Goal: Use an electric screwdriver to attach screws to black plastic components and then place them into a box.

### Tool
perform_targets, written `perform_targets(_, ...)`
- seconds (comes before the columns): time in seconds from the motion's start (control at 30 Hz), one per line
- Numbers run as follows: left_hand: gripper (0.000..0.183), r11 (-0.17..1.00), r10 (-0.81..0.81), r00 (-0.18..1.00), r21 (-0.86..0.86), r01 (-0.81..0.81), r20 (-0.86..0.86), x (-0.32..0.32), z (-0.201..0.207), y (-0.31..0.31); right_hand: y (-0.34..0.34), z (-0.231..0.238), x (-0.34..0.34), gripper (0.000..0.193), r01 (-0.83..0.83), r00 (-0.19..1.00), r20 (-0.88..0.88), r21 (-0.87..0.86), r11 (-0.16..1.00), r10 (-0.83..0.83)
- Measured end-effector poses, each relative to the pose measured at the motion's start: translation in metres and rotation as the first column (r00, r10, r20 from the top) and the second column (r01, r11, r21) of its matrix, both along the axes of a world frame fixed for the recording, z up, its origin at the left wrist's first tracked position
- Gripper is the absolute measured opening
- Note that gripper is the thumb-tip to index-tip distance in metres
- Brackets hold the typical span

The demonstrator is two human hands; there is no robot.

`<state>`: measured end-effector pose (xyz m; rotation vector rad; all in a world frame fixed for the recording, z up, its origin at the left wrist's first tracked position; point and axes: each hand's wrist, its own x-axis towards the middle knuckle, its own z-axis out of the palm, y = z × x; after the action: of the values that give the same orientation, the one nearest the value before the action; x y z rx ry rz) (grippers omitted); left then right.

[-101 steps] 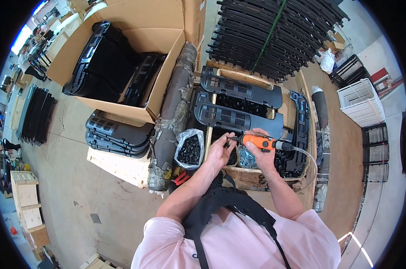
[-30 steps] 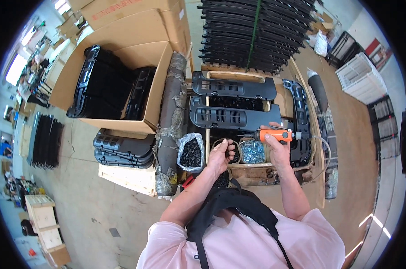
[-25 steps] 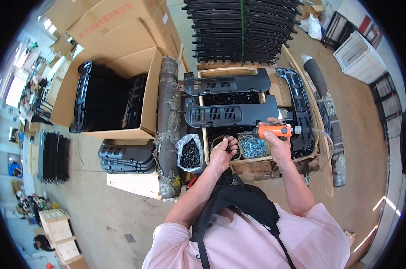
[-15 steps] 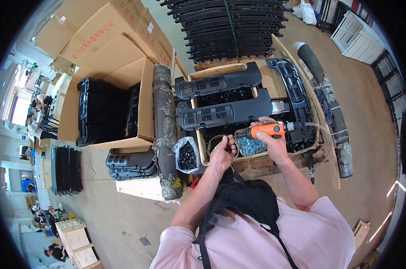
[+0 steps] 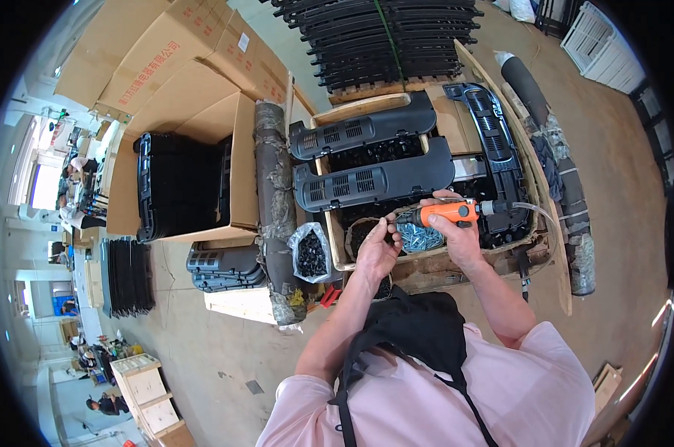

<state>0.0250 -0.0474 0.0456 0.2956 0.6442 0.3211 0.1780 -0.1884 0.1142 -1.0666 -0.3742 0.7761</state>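
In my right hand (image 5: 458, 237) is an orange pneumatic screwdriver (image 5: 447, 214), fingers wrapped round its body and its nose pointing left. A clear hose (image 5: 534, 209) runs from its back end. My left hand (image 5: 378, 250) is closed in a pinch right at the driver's tip; whatever lies between the fingertips is too small to make out. Beneath the driver sits a bag of silvery screws (image 5: 420, 238). Partly behind my left hand is another bag (image 5: 357, 232) with dark contents. Just beyond both hands lies a black vented plastic panel (image 5: 374, 181) across a wooden frame.
A second black panel (image 5: 363, 129) lies farther back, and an upright one (image 5: 490, 127) stands right. Left are a bag of black small parts (image 5: 310, 253), a wrapped roll (image 5: 274, 179) and an open carton (image 5: 240, 164). Black bars (image 5: 393, 45) are stacked at the back.
The whole view has shifted slightly. My left fingertips have moved a little at the driver's tip. My right hand keeps its hold on the screwdriver.
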Motion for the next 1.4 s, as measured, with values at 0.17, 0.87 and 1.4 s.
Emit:
perform_targets(0.17, 0.038, 1.0, -0.002, 0.999, -0.026, 0.001, -0.043, 0.022, 0.013, 0.0, 0.006, 0.0, 0.0, 0.05, 0.114, 0.993, -0.026, 0.044, 0.992, -0.113)
perform_targets(0.87, 0.038, 0.954, 0.106, 0.981, -0.26, -0.146, -0.162, 0.169, -0.062, 0.214, -0.028, 0.04, -0.006, 0.053, 0.497, 0.868, -0.061, 0.097, 0.862, -0.493)
perform_targets(1.4, 0.028, 0.96, 0.272, 0.957, -0.042, -0.278, -0.099, 0.062, 0.024, 0.075, -0.081, 0.069, 0.026, 0.052, 0.486, 0.874, -0.084, 0.212, 0.848, -0.479)
